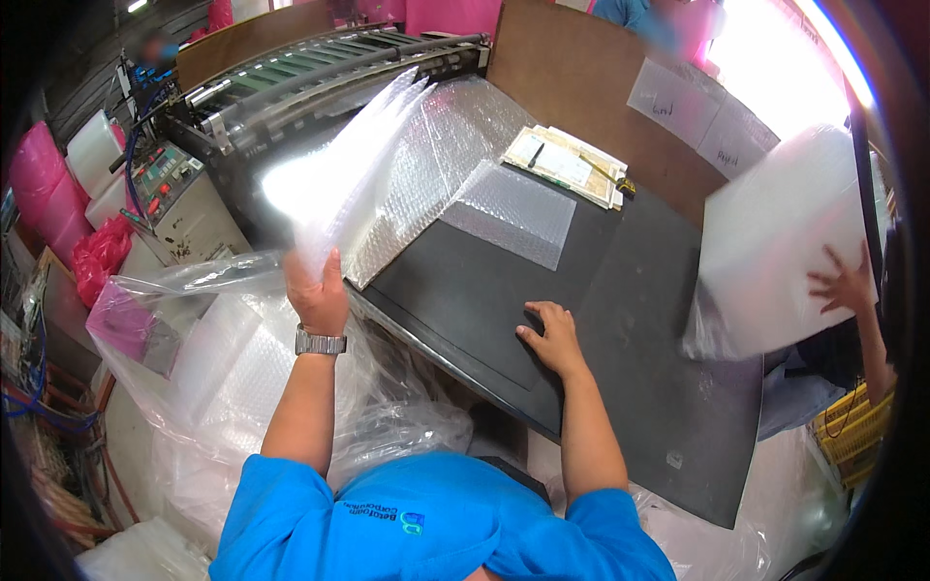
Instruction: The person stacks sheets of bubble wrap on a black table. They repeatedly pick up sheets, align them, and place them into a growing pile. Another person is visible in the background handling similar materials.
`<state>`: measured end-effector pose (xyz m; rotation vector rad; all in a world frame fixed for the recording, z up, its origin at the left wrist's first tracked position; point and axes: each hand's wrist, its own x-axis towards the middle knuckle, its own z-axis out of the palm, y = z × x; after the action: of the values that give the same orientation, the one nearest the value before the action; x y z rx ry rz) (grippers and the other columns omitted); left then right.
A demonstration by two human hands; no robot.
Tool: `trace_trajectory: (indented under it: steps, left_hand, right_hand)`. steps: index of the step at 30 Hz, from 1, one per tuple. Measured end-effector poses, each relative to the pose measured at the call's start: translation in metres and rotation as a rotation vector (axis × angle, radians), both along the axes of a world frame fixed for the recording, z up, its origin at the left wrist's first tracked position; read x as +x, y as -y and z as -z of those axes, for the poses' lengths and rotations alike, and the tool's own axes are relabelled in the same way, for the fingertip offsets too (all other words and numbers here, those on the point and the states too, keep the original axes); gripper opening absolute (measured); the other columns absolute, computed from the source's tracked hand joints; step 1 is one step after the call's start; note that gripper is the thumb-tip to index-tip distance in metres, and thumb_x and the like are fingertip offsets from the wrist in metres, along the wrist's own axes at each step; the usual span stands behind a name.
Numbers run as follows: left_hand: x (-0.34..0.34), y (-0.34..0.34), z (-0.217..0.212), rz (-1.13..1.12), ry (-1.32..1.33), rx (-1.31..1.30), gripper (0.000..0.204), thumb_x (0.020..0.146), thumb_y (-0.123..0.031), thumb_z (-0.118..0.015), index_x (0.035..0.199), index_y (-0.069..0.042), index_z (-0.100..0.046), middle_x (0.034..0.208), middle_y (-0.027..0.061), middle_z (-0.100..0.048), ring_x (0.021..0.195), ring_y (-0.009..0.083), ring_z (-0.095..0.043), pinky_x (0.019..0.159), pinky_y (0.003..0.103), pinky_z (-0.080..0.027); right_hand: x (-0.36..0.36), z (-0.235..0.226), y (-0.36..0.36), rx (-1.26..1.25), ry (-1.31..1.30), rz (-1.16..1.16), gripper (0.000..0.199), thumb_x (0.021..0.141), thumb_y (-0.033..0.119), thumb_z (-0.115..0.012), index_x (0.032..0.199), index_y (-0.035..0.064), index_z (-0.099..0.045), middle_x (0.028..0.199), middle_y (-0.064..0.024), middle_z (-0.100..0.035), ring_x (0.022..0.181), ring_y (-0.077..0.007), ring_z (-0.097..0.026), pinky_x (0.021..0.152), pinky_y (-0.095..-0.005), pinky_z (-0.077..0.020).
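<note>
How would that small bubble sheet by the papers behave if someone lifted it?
The bubble sheet would probably feel light: it looks thin enough that the dark table shows through. It would likely sag if held by one corner, being bubbly plastic film. Lying flat, it seems unlikely to roll.

Left hand [318, 300] holding clear plastic sheets [360, 169], right hand [554, 339] over black table [649, 387], bubble-wrap piece [513, 215] lying beyond
</note>
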<state>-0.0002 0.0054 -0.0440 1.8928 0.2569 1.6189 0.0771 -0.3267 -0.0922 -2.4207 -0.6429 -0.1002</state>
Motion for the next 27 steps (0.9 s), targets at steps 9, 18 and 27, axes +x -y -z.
trace_trajectory:
  steps: [9, 18, 27]
  left_hand:
    - [-0.008, 0.001, -0.027, 0.771, 0.278, -1.118, 0.043, 0.085, -0.013, -0.053, 0.123, 0.0, -0.037, 0.121, 0.0128, -0.048, 0.108, 0.026, -0.047, 0.093, 0.039, -0.037]
    - [-0.016, -0.007, -0.051, 0.888, 0.476, -1.615, 0.039, 0.093, -0.027, -0.04, 0.121, -0.001, -0.04, 0.123, 0.0124, -0.047, 0.111, 0.0274, -0.048, 0.091, 0.042, -0.042]
    - [-0.012, -0.016, -0.044, 0.916, 0.494, -1.607, 0.039, 0.093, -0.028, -0.04, 0.12, 0.0, -0.041, 0.122, 0.0127, -0.048, 0.108, 0.0266, -0.05, 0.089, 0.04, -0.045]
  right_hand:
    - [0.0, 0.001, 0.002, -0.004, -0.001, -0.017, 0.044, 0.074, 0.029, -0.064, 0.112, 0.0104, -0.053, 0.116, -0.0099, -0.049, 0.115, -0.0256, -0.04, 0.103, -0.0462, -0.0193]
    - [0.002, 0.004, 0.004, -0.025, -0.011, -0.033, 0.045, 0.074, 0.029, -0.064, 0.113, 0.0105, -0.053, 0.119, -0.0101, -0.047, 0.117, -0.026, -0.039, 0.104, -0.0463, -0.0176]
    - [0.002, 0.007, 0.007, 0.003, -0.011, -0.056, 0.044, 0.073, 0.029, -0.064, 0.111, 0.0094, -0.053, 0.117, -0.0109, -0.047, 0.116, -0.0268, -0.039, 0.102, -0.0463, -0.0194]
